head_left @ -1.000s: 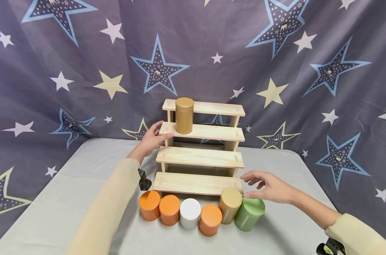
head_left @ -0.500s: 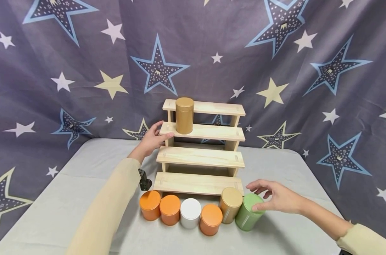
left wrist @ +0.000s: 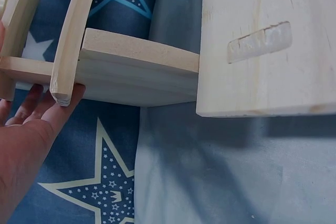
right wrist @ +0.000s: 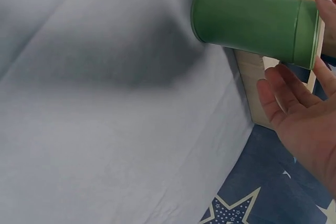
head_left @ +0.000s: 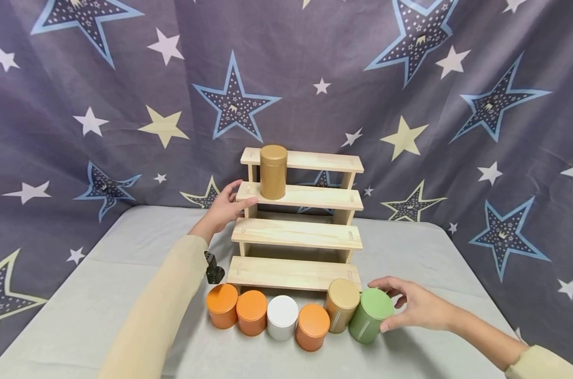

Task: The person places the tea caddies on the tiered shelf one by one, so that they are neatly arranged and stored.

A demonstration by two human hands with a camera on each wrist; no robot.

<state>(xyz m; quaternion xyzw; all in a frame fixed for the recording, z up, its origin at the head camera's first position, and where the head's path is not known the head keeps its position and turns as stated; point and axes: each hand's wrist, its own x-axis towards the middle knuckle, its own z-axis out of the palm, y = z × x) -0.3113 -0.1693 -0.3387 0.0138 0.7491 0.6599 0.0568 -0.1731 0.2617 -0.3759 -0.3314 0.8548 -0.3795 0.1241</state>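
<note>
My left hand (head_left: 224, 208) grips the left end of a stepped wooden display rack (head_left: 298, 231), on its second-highest step. The thumb lies on that step; in the left wrist view, the other fingers (left wrist: 39, 111) reach beneath the wood. A tall gold tin (head_left: 273, 173) stands upright on the same step. At the front right, my right hand (head_left: 419, 305) is spread around the upper part of a green tin (head_left: 371, 316), thumb on the near side and fingers on the far side. The lower fingers (right wrist: 286, 90) are apart from the tin; firm contact cannot be made out.
Left of the green tin, a row of tins runs along the rack's front: a light gold tin (head_left: 342, 305), an orange tin (head_left: 312, 327), a white tin (head_left: 282, 318) and more orange tins (head_left: 251, 313). A starry curtain (head_left: 314, 116) hangs behind the cloth-covered table (head_left: 409, 252).
My right hand has moved right and down from above the green tin to its right side, around its lid. The left hand, rack and tins have stayed put.
</note>
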